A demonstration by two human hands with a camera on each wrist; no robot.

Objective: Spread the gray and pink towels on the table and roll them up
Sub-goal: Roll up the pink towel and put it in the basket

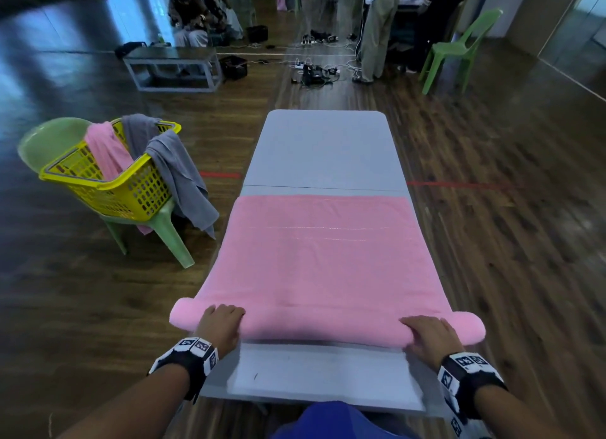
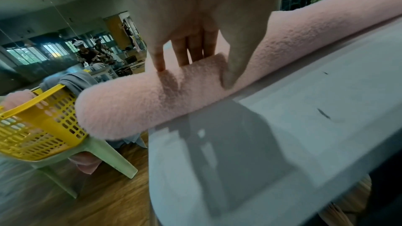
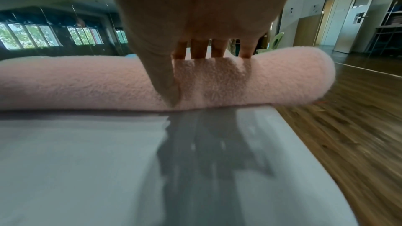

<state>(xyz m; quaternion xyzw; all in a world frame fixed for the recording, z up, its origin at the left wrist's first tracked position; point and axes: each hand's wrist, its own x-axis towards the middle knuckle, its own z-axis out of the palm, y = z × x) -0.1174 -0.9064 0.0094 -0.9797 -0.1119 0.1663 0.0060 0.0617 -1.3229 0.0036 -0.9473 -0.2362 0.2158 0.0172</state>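
A pink towel (image 1: 323, 258) of thick, nubbly terry lies spread lengthwise on a long gray table (image 1: 323, 150) with a smooth, faintly glossy top and rounded corners. Its near edge is wound into one plump, soft cylinder whose two rounded ends overhang the table's sides. The rest lies flat, with two thin pale stitched bands across it, and stops just short of the seam across the middle of the tabletop.

The left hand (image 1: 220, 324) sits on the roll near its left end and the right hand (image 1: 432, 335) near its right end. In the wrist views each hand grasps the roll: four fingers (image 2: 191, 52) curve over the top and dent the pile, while the thumb presses into the near face just above the tabletop. The right hand's fingers (image 3: 197, 49) do the same. Each wrist carries one black band with white marker tiles.

To the left, a yellow perforated plastic basket (image 1: 114, 189) rests tilted on a pale green molded plastic chair (image 1: 164, 229). One gray towel (image 1: 177, 170) drapes over its rim and down the chair; a second pink towel (image 1: 108, 153) spills from it, though there may be more cloth inside. A second green chair (image 1: 455, 48) stands far right on the dark wood-plank floor (image 1: 511, 229). Two people are visible far back, blurred.
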